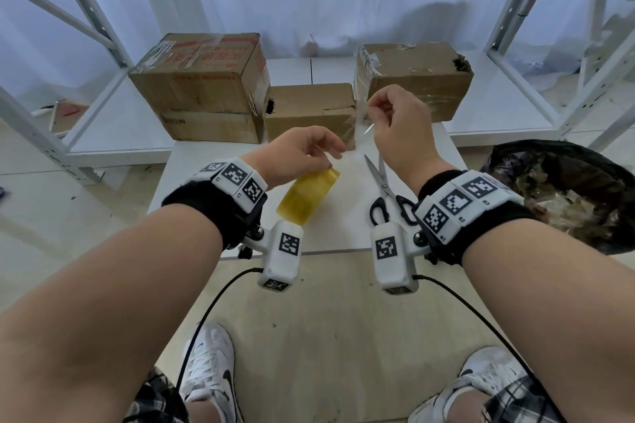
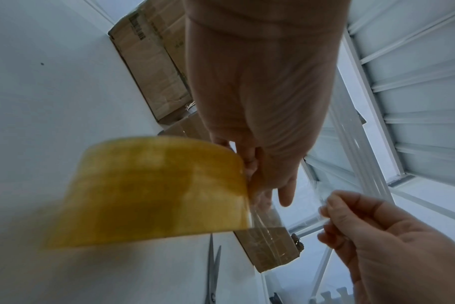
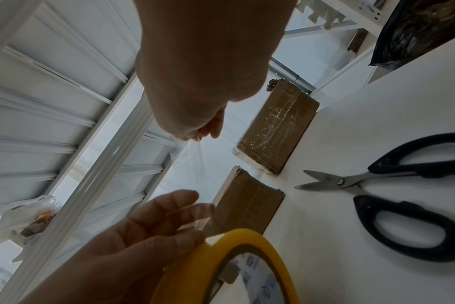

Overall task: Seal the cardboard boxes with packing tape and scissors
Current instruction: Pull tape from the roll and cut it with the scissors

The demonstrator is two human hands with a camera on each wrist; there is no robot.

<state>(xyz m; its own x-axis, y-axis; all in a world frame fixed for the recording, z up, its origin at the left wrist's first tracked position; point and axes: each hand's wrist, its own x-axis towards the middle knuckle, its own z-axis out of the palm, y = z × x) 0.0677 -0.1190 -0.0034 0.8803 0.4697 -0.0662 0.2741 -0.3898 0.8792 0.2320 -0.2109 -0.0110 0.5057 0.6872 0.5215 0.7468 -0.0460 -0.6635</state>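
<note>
A yellow roll of clear packing tape (image 1: pixel 308 196) hangs above the white table (image 1: pixel 192 161), held at its far rim by my left hand (image 1: pixel 330 156). The roll fills the left wrist view (image 2: pixel 148 189) and shows its core in the right wrist view (image 3: pixel 229 267). My right hand (image 1: pixel 372 112), raised to the right, pinches the tape's pulled-out clear end (image 2: pixel 322 205). A short clear strip (image 3: pixel 192 156) spans the two hands. Black-handled scissors (image 1: pixel 388 194) lie partly open on the table under my right wrist. Three cardboard boxes stand behind: a large one (image 1: pixel 202 79), a small one (image 1: pixel 309 110) and a taped one (image 1: pixel 412 79).
A black rubbish bag (image 1: pixel 567 189) sits right of the table. White metal shelving (image 1: pixel 113 45) flanks both sides, with a white curtain behind. My feet and two cables are below the table's near edge.
</note>
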